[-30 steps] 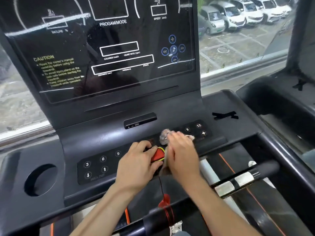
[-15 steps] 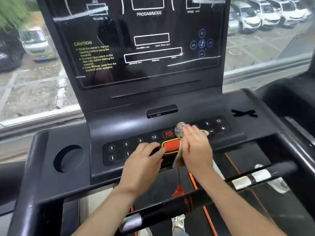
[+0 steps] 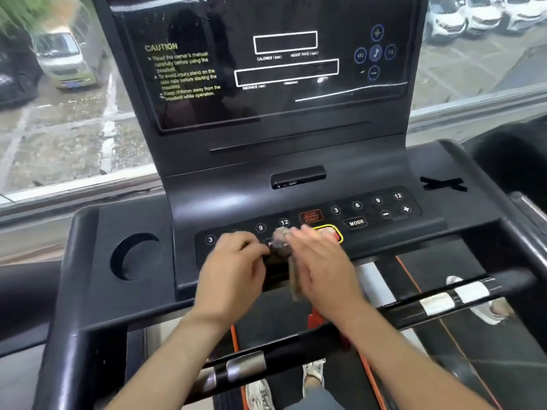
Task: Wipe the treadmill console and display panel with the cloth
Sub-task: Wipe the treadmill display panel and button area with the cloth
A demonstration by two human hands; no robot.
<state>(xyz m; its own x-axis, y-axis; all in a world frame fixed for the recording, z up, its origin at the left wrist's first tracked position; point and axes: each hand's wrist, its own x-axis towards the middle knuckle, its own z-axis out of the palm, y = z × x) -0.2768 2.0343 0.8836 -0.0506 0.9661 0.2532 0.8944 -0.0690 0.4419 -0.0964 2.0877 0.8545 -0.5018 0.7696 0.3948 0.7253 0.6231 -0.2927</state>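
beyond the window (image 3: 74,128) a pale van (image 3: 62,54) is parked on the left and white cars (image 3: 473,16) on the right. before the glass the dark display panel (image 3: 284,110) stands upright — yellow caution text on its left, white outlined boxes in the middle, blue round icons on its right. below it the console (image 3: 231,190) slopes toward the person, carrying a keypad strip (image 3: 370,216) of numbered buttons, the mode button (image 3: 356,222) among them. the cloth (image 3: 281,242), a crumpled greyish rag, lies on that strip just left of the red button (image 3: 334,234) with the yellow rim, and a tail of it hangs off the console's front edge between the two hands. the right hand (image 3: 322,270) lies over the cloth with fingers out straight, pressing it to the keys; blur smears the fingertips. the left hand (image 3: 233,270) rests just beside it on the strip, fingers loosely bent, gripping nothing — whether it touches the cloth i cannot tell. a round cup holder (image 3: 136,257) is sunk in the console's left wing. a black handlebar (image 3: 444,300) with silver pads crosses under the forearms.
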